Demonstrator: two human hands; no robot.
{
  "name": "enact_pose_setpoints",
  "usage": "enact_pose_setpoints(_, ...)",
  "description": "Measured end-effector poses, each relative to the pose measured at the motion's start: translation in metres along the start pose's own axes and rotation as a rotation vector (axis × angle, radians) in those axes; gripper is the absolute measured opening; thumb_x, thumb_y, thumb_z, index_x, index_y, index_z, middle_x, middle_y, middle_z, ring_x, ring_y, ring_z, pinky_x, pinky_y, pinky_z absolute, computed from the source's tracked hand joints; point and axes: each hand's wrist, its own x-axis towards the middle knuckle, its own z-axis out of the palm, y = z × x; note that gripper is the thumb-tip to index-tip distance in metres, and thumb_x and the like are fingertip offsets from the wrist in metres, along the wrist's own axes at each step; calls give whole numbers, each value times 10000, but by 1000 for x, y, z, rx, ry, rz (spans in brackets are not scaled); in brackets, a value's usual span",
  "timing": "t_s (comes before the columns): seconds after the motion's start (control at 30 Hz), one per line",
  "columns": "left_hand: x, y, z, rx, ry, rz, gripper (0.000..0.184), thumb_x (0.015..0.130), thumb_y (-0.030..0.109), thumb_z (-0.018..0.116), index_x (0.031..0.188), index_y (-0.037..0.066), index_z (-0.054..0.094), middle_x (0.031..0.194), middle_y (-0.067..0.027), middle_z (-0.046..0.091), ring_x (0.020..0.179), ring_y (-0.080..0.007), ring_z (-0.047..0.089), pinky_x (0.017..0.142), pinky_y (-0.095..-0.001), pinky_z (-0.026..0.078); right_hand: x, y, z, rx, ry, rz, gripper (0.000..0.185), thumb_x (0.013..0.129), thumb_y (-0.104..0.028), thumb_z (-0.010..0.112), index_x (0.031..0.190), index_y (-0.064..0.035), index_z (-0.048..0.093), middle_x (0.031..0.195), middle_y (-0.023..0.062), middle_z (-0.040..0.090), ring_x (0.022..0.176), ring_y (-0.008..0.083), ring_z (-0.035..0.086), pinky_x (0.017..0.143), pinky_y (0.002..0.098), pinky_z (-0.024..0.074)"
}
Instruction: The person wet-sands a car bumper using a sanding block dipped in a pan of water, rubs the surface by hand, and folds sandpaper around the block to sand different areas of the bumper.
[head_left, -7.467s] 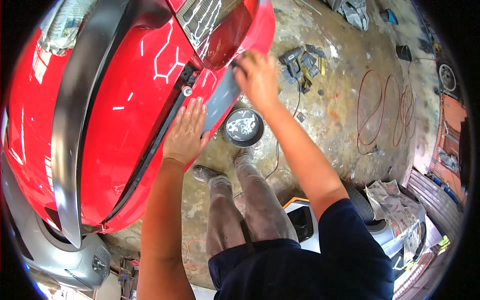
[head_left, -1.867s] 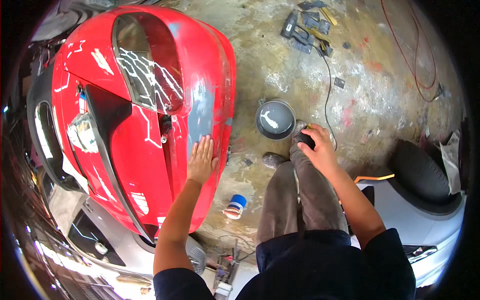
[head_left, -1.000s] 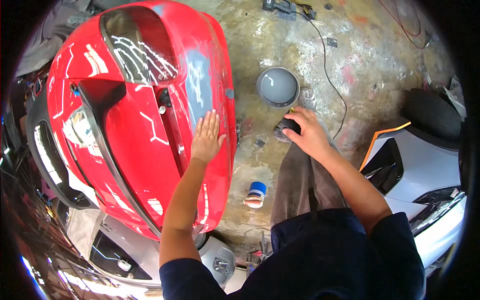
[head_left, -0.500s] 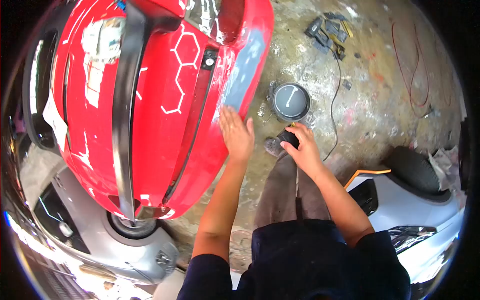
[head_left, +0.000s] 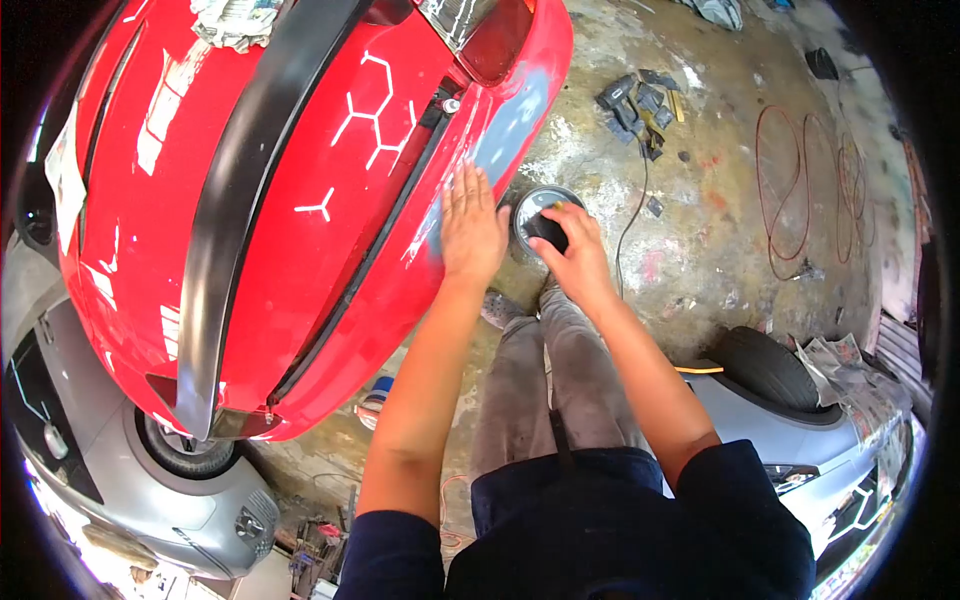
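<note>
My left hand (head_left: 474, 230) lies flat on the red car body (head_left: 330, 250), fingers together and stretched out, beside a grey patch (head_left: 512, 125) on the panel's curved edge. My right hand (head_left: 580, 258) grips a small black sanding block (head_left: 547, 231) between thumb and fingers. A bit of yellow shows by the fingertips. From above, this hand overlaps a round dark bucket (head_left: 522, 208) of liquid on the floor. Whether the block touches the liquid I cannot tell.
A dark power tool (head_left: 618, 98) lies among dark scraps on the floor, its cord (head_left: 632, 225) running toward my legs. A red hose (head_left: 765, 190) is looped at right. A silver car (head_left: 130, 480) stands lower left, a light blue car body (head_left: 780, 430) with a tyre (head_left: 765, 368) lower right.
My right hand has moved with the sanding block from beside the bucket to over it. The left hand stays flat on the red panel. The whole view has shifted.
</note>
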Motion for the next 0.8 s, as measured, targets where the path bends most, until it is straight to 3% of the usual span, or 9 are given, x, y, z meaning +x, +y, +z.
enact_pose_setpoints(0.2, -75, -29, -4, 86, -71, -31, 752, 994, 325, 639, 1563, -89, 372, 1692, -259, 282, 1603, -375, 208, 1308, -504, 163, 44, 2, 12, -91, -190, -83, 453, 861, -231, 804, 1271, -82, 680, 1273, 206, 664, 1218, 406, 594, 1108, 474, 439)
enact_pose_setpoints(0.37, -151, -14, -6, 24, -75, -191, 751, 952, 255, 691, 1547, -95, 397, 1678, -288, 287, 1581, -414, 243, 1288, -530, 218, 30, 12, -3, 39, -154, 246, 536, 870, -247, 801, 1332, -19, 651, 1270, 219, 697, 1178, 394, 645, 1032, 436, 500)
enact_pose_setpoints(0.43, -197, 10, 6, -73, -198, -125, 734, 930, 214, 709, 1529, -98, 420, 1641, -303, 347, 1542, -451, 306, 1275, -538, 250, 8, 37, 0, 65, -170, 397, 568, 885, -264, 805, 1347, 19, 637, 1250, 204, 718, 1138, 347, 681, 1003, 402, 516)
enact_pose_setpoints(0.5, -245, 45, 33, -277, -328, -77, 569, 948, 214, 664, 1434, -55, 540, 1451, -313, 563, 1381, -464, 519, 1187, -541, 394, -25, 82, 15, 244, -213, 554, 595, 875, -320, 804, 1355, -6, 645, 1230, 229, 724, 1151, 347, 691, 996, 407, 521)
enact_pose_setpoints(0.57, -267, 81, 50, -320, -906, -9, 370, 974, 213, 595, 1266, -7, 649, 1182, -299, 699, 1124, -465, 676, 1018, -554, 521, -49, 105, 26, 399, -234, 669, 591, 890, -358, 785, 1360, -26, 653, 1228, 230, 730, 1156, 328, 701, 994, 398, 520)
enact_pose_setpoints(0.63, -295, 114, 50, -417, -1087, 93, 295, 976, 206, 540, 1154, 21, 686, 1044, -275, 724, 957, -456, 714, 882, -570, 559, -68, 118, 25, 520, -233, 750, 555, 929, -377, 747, 1362, -41, 663, 1246, 207, 736, 1153, 293, 709, 997, 376, 513)
enact_pose_setpoints(0.7, -329, 135, 57, -443, -1212, 266, 317, 953, 201, 543, 1160, 3, 679, 1085, -277, 719, 988, -464, 709, 851, -570, 553, -74, 126, 18, 510, -236, 812, 521, 961, -375, 709, 1367, -51, 663, 1250, 185, 740, 1158, 288, 705, 1001, 369, 509)
enact_pose_setpoints(0.77, -325, 154, 20, -724, -1344, 201, 397, 928, 228, 570, 1232, -6, 670, 1147, -282, 716, 1060, -465, 696, 883, -551, 539, -67, 122, 1, 559, -250, 921, 449, 1025, -300, 656, 1321, 37, 661, 1191, 115, 726, 1115, 186, 640, 976, 322, 484)
enact_pose_setpoints(0.8, -307, 165, -13, -764, -1344, 119, 429, 931, 249, 586, 1277, 8, 665, 1180, -279, 712, 1095, -460, 688, 911, -533, 532, -67, 132, 0, 576, -237, 954, 419, 1030, -301, 648, 1288, 28, 669, 1157, 108, 723, 1070, 184, 648, 944, 325, 493)
